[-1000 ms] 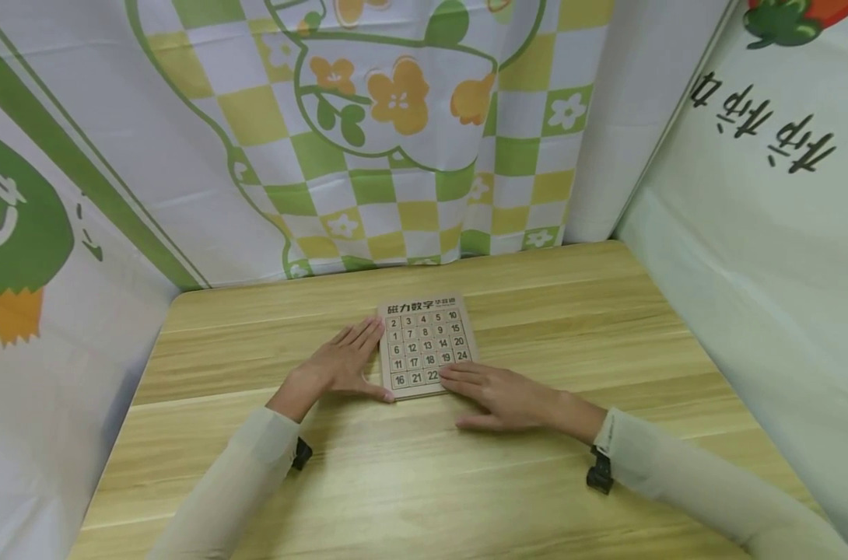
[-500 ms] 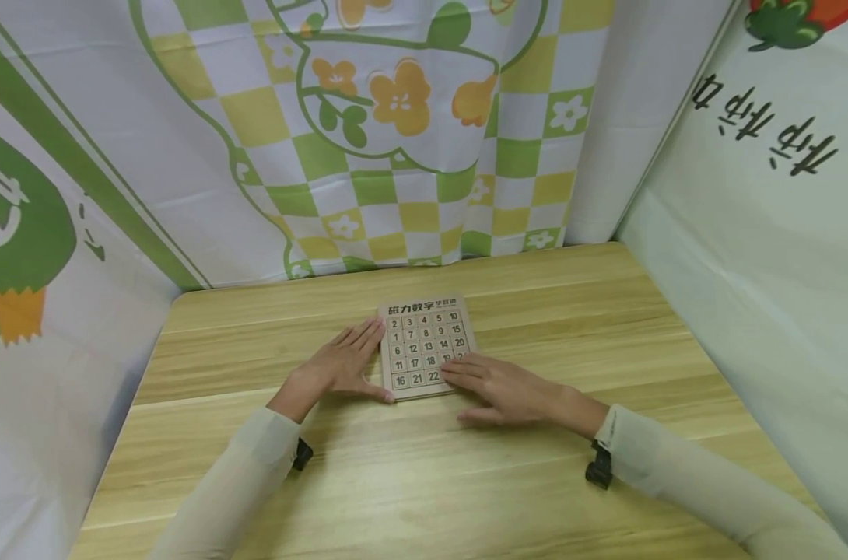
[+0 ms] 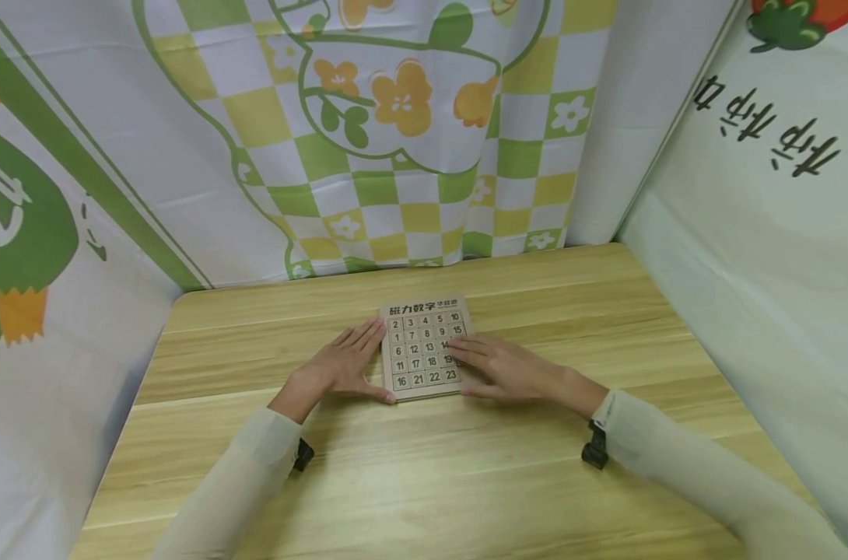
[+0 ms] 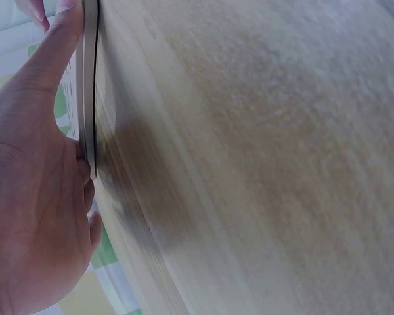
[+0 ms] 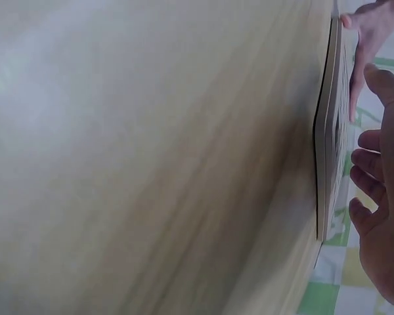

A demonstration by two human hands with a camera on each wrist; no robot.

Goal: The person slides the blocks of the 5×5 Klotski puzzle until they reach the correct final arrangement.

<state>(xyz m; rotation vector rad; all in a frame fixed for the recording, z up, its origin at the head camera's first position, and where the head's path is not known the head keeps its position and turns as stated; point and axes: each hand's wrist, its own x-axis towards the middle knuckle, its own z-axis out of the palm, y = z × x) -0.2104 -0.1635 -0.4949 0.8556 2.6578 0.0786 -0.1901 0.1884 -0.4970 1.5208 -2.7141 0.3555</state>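
A square wooden number sliding puzzle (image 3: 424, 393) lies flat on the table, with rows of numbered tiles and dark lettering along its far edge. My left hand (image 3: 341, 365) rests against the puzzle's left side, fingers straight and thumb at the near left corner. My right hand (image 3: 511, 369) reaches over the right side, its fingertips on or just over the tiles around 14 and covering part of the right column. In the left wrist view the thumb (image 4: 49, 56) lies along the puzzle's edge (image 4: 88, 85). The right wrist view shows relaxed fingers (image 5: 368, 161) beside the puzzle's edge (image 5: 325, 151).
The light wood table (image 3: 424, 482) extends around the puzzle on all sides. A checked green and yellow curtain (image 3: 424, 187) hangs behind its far edge. White printed sheets stand on the left (image 3: 116, 194) and right (image 3: 760, 257).
My right hand has moved up the board from the bottom right tiles, and tile 23 now shows in the bottom row. The left hand has stayed in place.
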